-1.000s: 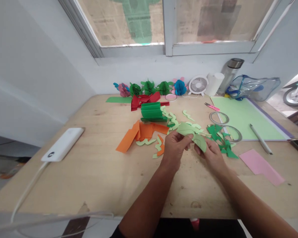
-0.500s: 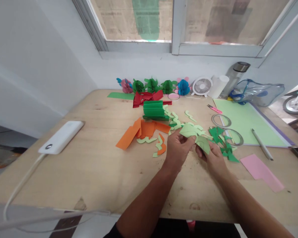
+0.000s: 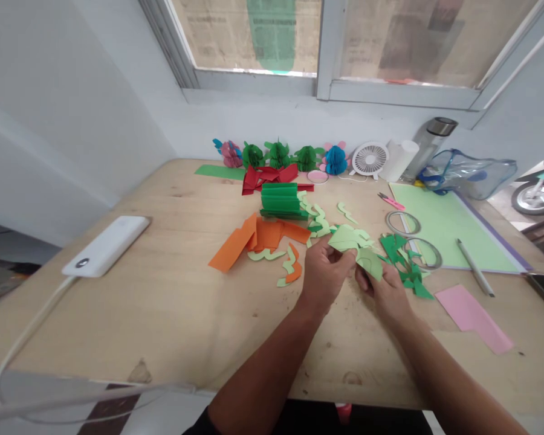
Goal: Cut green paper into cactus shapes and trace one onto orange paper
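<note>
Light green paper (image 3: pixel 343 238) with pencil-like curved lines is held over the table between both hands. My left hand (image 3: pixel 323 273) pinches its left part between thumb and fingers. My right hand (image 3: pixel 387 295) grips the right part, with the fingers curled underneath. I cannot tell whether the two parts are one sheet or separate pieces. Wavy light green cut-outs (image 3: pixel 318 217) lie just beyond my left hand. Dark green paper scraps (image 3: pixel 396 249) are to the right of the held paper.
Orange paper pieces (image 3: pixel 236 244), a pleated green paper stack (image 3: pixel 280 200) and red paper (image 3: pixel 270 176) lie to the left and behind. Pink-handled snips (image 3: pixel 392 201), tape rolls (image 3: pixel 403 222), a pen (image 3: pixel 475 267) and pink paper (image 3: pixel 474 317) lie right. A white power bank (image 3: pixel 106 246) is far left.
The camera view has shifted slightly. Both hands keep their grip on the light green paper in nearly the same place, and nothing else has visibly moved.
</note>
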`<state>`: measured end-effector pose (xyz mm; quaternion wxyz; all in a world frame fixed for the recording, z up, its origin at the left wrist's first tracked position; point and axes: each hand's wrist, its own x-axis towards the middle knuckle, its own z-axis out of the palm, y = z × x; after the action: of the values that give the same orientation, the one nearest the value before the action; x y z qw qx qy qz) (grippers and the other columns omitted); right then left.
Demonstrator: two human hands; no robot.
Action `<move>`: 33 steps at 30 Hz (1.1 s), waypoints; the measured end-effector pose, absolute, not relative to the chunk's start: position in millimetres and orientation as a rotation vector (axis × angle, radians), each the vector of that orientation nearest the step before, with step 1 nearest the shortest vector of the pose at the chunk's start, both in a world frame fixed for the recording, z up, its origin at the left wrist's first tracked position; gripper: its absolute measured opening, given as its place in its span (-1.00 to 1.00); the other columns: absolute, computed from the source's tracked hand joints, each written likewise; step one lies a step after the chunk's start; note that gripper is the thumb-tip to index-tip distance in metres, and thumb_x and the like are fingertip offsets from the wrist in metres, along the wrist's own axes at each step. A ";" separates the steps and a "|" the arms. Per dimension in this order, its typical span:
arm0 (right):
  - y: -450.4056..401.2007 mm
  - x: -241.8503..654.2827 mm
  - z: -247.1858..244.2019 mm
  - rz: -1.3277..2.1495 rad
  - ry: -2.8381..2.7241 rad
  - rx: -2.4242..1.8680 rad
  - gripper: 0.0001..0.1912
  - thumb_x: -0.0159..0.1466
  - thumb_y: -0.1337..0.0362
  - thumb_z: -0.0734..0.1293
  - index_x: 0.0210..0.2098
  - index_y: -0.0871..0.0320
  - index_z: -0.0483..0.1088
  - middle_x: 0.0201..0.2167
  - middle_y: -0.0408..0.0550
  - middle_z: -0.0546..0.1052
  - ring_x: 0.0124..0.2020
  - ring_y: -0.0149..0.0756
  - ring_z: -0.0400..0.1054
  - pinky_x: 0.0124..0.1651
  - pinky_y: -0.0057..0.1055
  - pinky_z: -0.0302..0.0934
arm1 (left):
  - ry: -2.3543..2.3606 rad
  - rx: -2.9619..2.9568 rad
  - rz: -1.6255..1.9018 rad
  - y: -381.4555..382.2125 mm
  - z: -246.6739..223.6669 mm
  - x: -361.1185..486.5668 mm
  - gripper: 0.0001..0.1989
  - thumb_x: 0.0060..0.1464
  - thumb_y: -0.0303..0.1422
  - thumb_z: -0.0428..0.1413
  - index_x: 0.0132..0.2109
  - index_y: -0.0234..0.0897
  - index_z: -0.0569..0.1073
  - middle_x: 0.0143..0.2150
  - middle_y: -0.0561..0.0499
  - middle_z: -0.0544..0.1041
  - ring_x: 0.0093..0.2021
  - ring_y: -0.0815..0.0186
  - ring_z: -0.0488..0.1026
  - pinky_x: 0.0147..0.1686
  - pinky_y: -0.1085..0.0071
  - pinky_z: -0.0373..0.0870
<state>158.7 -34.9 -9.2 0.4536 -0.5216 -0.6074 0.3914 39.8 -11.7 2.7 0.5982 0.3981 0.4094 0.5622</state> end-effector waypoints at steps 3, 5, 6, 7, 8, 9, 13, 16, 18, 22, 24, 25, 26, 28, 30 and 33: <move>-35.6 157.9 -11.4 1.011 -1.458 -1.287 -0.50 0.29 0.00 0.16 -0.69 0.10 0.12 -0.75 -0.23 0.11 -0.67 -0.44 -0.06 -0.59 -0.42 -0.13 | 0.944 0.917 1.298 -11.3 2.7 40.0 -0.92 -0.14 -0.44 0.17 -0.50 -0.27 0.40 -0.60 0.12 0.39 -0.57 0.44 0.28 -0.51 0.50 0.20; -35.9 157.9 -14.5 1.052 -1.414 -1.282 -0.50 0.29 -0.02 0.16 -0.68 0.10 0.12 -0.74 -0.23 0.11 -0.67 -0.45 -0.08 -0.60 -0.42 -0.15 | 0.935 0.909 1.295 -11.2 3.4 40.2 -0.92 -0.14 -0.44 0.17 -0.50 -0.26 0.39 -0.61 0.12 0.39 -0.57 0.44 0.28 -0.51 0.49 0.20; -35.9 158.0 -16.1 1.072 -1.391 -1.277 -0.49 0.28 -0.03 0.16 -0.68 0.11 0.12 -0.74 -0.24 0.10 -0.68 -0.45 -0.09 -0.61 -0.42 -0.16 | 0.932 0.905 1.294 -11.2 3.9 40.2 -0.92 -0.14 -0.43 0.17 -0.50 -0.26 0.39 -0.61 0.12 0.39 -0.57 0.44 0.27 -0.52 0.50 0.20; -35.9 158.2 -17.5 1.089 -1.372 -1.270 -0.49 0.28 -0.04 0.17 -0.68 0.11 0.12 -0.74 -0.24 0.10 -0.68 -0.45 -0.10 -0.61 -0.42 -0.17 | 0.930 0.902 1.293 -11.3 4.5 40.3 -0.92 -0.14 -0.43 0.17 -0.49 -0.26 0.39 -0.61 0.13 0.39 -0.58 0.45 0.26 -0.52 0.50 0.20; -35.8 158.3 -18.7 1.102 -1.359 -1.260 -0.49 0.28 -0.04 0.17 -0.68 0.11 0.12 -0.74 -0.24 0.10 -0.68 -0.45 -0.10 -0.61 -0.42 -0.18 | 0.930 0.899 1.292 -11.5 5.1 40.3 -0.93 -0.14 -0.44 0.16 -0.49 -0.26 0.39 -0.61 0.13 0.38 -0.58 0.45 0.25 -0.52 0.50 0.19; -35.6 158.4 -19.8 1.112 -1.349 -1.251 -0.50 0.28 -0.04 0.18 -0.68 0.11 0.12 -0.74 -0.24 0.10 -0.67 -0.46 -0.10 -0.61 -0.43 -0.18 | 0.929 0.897 1.291 -11.6 5.7 40.3 -0.93 -0.14 -0.44 0.16 -0.49 -0.26 0.39 -0.62 0.13 0.38 -0.59 0.46 0.25 -0.53 0.51 0.19; -34.5 157.8 -21.4 1.125 -1.331 -1.236 -0.52 0.26 -0.01 0.21 -0.67 0.12 0.14 -0.74 -0.25 0.10 -0.67 -0.46 -0.10 -0.61 -0.44 -0.20 | 0.929 0.884 1.296 -12.5 7.5 40.6 -0.94 -0.16 -0.44 0.16 -0.48 -0.28 0.40 -0.62 0.14 0.38 -0.61 0.47 0.24 -0.55 0.53 0.18; -34.4 156.6 -19.7 1.114 -1.320 -1.238 -0.52 0.24 -0.01 0.22 -0.69 0.12 0.13 -0.74 -0.25 0.09 -0.67 -0.47 -0.12 -0.61 -0.44 -0.22 | 0.927 0.869 1.301 -12.8 8.0 41.1 -0.93 -0.17 -0.43 0.17 -0.46 -0.29 0.40 -0.63 0.14 0.37 -0.62 0.48 0.23 -0.57 0.54 0.18; -34.7 155.9 -18.0 1.112 -1.319 -1.237 -0.51 0.23 -0.02 0.22 -0.70 0.12 0.13 -0.74 -0.25 0.09 -0.67 -0.47 -0.12 -0.61 -0.43 -0.23 | 0.930 0.866 1.302 -12.8 7.7 41.4 -0.93 -0.18 -0.43 0.17 -0.45 -0.30 0.41 -0.64 0.14 0.37 -0.62 0.48 0.23 -0.58 0.55 0.17; -34.9 155.5 -16.8 1.119 -1.306 -1.230 -0.52 0.22 -0.03 0.22 -0.69 0.11 0.14 -0.75 -0.25 0.09 -0.67 -0.46 -0.12 -0.61 -0.43 -0.24 | 0.940 0.873 1.308 -12.7 6.3 41.9 -0.94 -0.17 -0.44 0.16 -0.46 -0.30 0.41 -0.64 0.14 0.37 -0.62 0.49 0.23 -0.57 0.55 0.18; -34.6 155.7 -17.9 1.129 -1.299 -1.227 -0.52 0.23 -0.03 0.22 -0.69 0.11 0.14 -0.75 -0.25 0.10 -0.67 -0.46 -0.13 -0.61 -0.43 -0.23 | 0.949 0.879 1.308 -12.8 5.9 42.0 -0.95 -0.17 -0.44 0.16 -0.47 -0.30 0.41 -0.63 0.13 0.38 -0.62 0.48 0.23 -0.57 0.54 0.18; -34.5 155.9 -18.7 1.130 -1.297 -1.227 -0.52 0.23 -0.03 0.22 -0.69 0.11 0.14 -0.74 -0.25 0.10 -0.67 -0.46 -0.12 -0.61 -0.43 -0.23 | 0.952 0.882 1.308 -13.0 5.8 42.1 -0.95 -0.17 -0.44 0.16 -0.47 -0.30 0.41 -0.63 0.13 0.38 -0.62 0.48 0.24 -0.57 0.54 0.18; -34.4 156.1 -19.6 1.132 -1.293 -1.225 -0.52 0.24 -0.02 0.22 -0.69 0.11 0.14 -0.74 -0.25 0.10 -0.67 -0.46 -0.12 -0.61 -0.43 -0.23 | 0.954 0.883 1.308 -13.2 5.8 42.1 -0.95 -0.17 -0.44 0.16 -0.47 -0.30 0.42 -0.64 0.13 0.38 -0.62 0.48 0.23 -0.58 0.54 0.18; -34.3 156.4 -21.2 1.137 -1.287 -1.222 -0.52 0.25 -0.01 0.22 -0.68 0.11 0.14 -0.74 -0.25 0.09 -0.66 -0.46 -0.13 -0.61 -0.42 -0.24 | 0.955 0.882 1.310 -13.6 6.0 42.2 -0.96 -0.16 -0.44 0.16 -0.46 -0.30 0.43 -0.64 0.13 0.38 -0.62 0.48 0.23 -0.59 0.54 0.17; -34.4 156.6 -22.0 1.150 -1.281 -1.217 -0.53 0.26 -0.01 0.21 -0.68 0.11 0.14 -0.74 -0.25 0.09 -0.67 -0.46 -0.13 -0.61 -0.42 -0.25 | 0.951 0.876 1.313 -13.8 6.2 42.4 -0.95 -0.16 -0.44 0.16 -0.45 -0.30 0.43 -0.65 0.12 0.37 -0.62 0.47 0.23 -0.59 0.54 0.16; -34.8 156.1 -21.4 1.155 -1.285 -1.213 -0.52 0.26 -0.01 0.21 -0.68 0.11 0.13 -0.74 -0.25 0.09 -0.67 -0.46 -0.12 -0.61 -0.42 -0.23 | 0.947 0.872 1.312 -13.7 6.3 42.7 -0.94 -0.16 -0.43 0.17 -0.44 -0.30 0.44 -0.64 0.11 0.39 -0.60 0.45 0.27 -0.57 0.53 0.19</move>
<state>156.1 -34.8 -21.4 0.4929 -0.5000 -0.5295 0.4761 42.7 -13.7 6.3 0.6064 0.3771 0.4098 0.5675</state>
